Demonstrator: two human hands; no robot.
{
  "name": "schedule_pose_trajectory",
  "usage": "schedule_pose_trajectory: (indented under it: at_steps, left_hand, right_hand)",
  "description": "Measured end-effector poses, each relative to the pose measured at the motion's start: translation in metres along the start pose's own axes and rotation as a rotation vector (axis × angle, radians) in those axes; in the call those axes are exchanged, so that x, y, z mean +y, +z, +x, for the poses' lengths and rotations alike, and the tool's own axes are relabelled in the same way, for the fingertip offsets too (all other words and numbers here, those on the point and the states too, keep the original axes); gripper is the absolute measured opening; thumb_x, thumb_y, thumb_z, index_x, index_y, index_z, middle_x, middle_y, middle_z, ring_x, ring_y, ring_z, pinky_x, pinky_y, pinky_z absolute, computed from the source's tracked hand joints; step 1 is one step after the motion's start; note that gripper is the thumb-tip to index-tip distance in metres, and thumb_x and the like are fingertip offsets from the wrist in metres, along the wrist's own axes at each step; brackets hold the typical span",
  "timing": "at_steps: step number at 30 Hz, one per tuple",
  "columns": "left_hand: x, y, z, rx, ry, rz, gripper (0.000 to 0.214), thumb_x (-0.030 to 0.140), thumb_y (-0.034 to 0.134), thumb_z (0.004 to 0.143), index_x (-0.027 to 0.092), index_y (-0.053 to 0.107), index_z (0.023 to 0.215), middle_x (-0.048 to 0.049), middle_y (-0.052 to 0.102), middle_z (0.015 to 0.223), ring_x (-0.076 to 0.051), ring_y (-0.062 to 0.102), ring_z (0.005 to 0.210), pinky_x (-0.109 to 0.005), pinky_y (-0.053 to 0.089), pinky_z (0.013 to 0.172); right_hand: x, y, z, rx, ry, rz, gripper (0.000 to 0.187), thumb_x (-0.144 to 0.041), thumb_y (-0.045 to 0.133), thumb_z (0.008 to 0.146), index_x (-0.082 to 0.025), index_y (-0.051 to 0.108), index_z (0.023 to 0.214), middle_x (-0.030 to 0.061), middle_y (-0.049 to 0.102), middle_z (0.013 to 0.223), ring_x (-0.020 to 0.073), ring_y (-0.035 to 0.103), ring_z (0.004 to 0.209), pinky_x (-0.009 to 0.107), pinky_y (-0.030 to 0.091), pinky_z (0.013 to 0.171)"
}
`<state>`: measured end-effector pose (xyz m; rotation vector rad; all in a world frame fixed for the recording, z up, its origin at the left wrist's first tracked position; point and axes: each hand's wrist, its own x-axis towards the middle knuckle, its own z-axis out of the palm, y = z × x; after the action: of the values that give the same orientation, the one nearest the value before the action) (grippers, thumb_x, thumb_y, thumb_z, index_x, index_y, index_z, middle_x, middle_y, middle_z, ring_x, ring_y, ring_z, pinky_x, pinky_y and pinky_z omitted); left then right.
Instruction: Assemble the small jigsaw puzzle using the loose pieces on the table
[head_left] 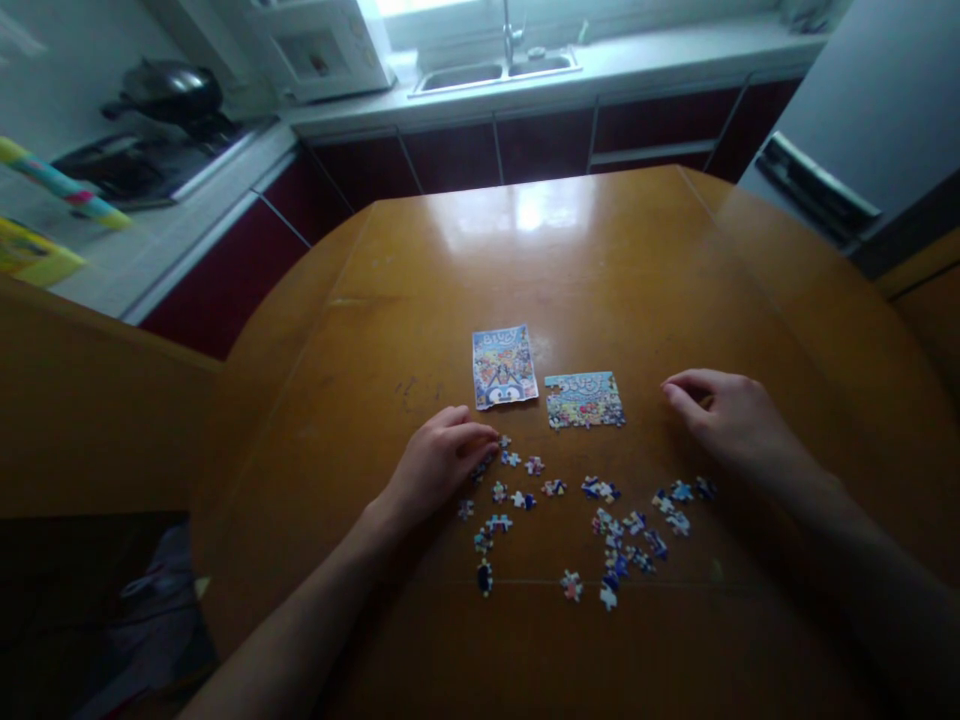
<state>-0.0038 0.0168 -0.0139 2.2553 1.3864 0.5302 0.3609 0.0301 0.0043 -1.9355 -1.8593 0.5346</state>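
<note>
My left hand (442,455) is low over the table among loose jigsaw pieces, its fingers drawn together. Its fingertips are right beside a small puzzle piece (505,441); whether they pinch one is hidden. To the right, my right hand (716,410) rests by the table surface, thumb and forefinger curled tip to tip, with nothing visible between them. Between the hands lies a partly joined puzzle (585,400), its upper rows showing a title and small figures. Left of it is a creased picture sheet (505,367) with a blue cartoon dog. Several loose pieces (615,565) are spread nearer me.
The wooden table (420,280) has rounded sides. Beyond it run a counter with a sink (495,75), a microwave (322,45) and a stove with a pot (169,90). A fridge (862,100) stands at the right. Yellow items (34,250) show at the left.
</note>
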Motion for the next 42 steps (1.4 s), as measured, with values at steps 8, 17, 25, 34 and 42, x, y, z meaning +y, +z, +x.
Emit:
schedule_pose_trajectory:
  at_steps: [8,17,25,34,42]
  left_hand:
    - [-0.011,-0.007,0.002,0.048,0.048,0.004,0.014,0.031,0.064,0.093,0.020,0.072,0.089,-0.0019,0.055,0.081,-0.014,0.051,0.074,-0.027,0.042,0.066]
    - [-0.020,0.005,0.000,0.024,0.166,0.040,0.016,0.021,0.059,0.095,0.026,0.074,0.099,-0.0026,0.054,0.082,-0.015,0.051,0.077,-0.026,0.042,0.066]
    - [-0.014,0.000,0.006,0.051,0.068,0.020,0.007,0.027,0.071,0.088,0.021,0.069,0.086,-0.0019,0.058,0.085,-0.016,0.054,0.084,-0.028,0.046,0.074]
    - [-0.016,-0.006,0.006,-0.012,0.026,-0.026,0.006,0.024,0.066,0.091,0.020,0.068,0.086,-0.0019,0.057,0.089,-0.016,0.054,0.086,-0.030,0.045,0.077]
    - [-0.023,-0.002,0.004,0.027,0.045,-0.055,0.010,0.026,0.067,0.091,0.026,0.073,0.098,-0.0019,0.056,0.085,-0.015,0.052,0.079,-0.027,0.045,0.070]
  right_hand:
    - [0.002,0.001,0.001,0.007,-0.019,-0.001,0.026,-0.039,0.055,0.087,-0.021,0.074,0.088,0.0070,0.076,0.088,0.0222,0.067,0.073,0.034,0.049,0.065]
    - [-0.002,-0.001,-0.001,0.002,-0.023,-0.003,0.027,-0.039,0.056,0.087,-0.020,0.075,0.089,0.0068,0.076,0.087,0.0220,0.067,0.072,0.034,0.048,0.065]
    - [-0.002,0.001,-0.001,0.000,-0.024,-0.009,0.027,-0.040,0.056,0.087,-0.020,0.075,0.090,0.0068,0.076,0.087,0.0220,0.067,0.072,0.034,0.048,0.064]
    - [-0.001,0.003,-0.001,-0.013,-0.034,-0.005,0.027,-0.040,0.056,0.088,-0.021,0.074,0.090,0.0063,0.076,0.089,0.0219,0.068,0.074,0.034,0.049,0.066]
    - [-0.004,0.000,-0.003,-0.008,-0.016,0.013,0.026,-0.039,0.055,0.088,-0.021,0.074,0.090,0.0061,0.076,0.090,0.0220,0.068,0.076,0.034,0.049,0.067]
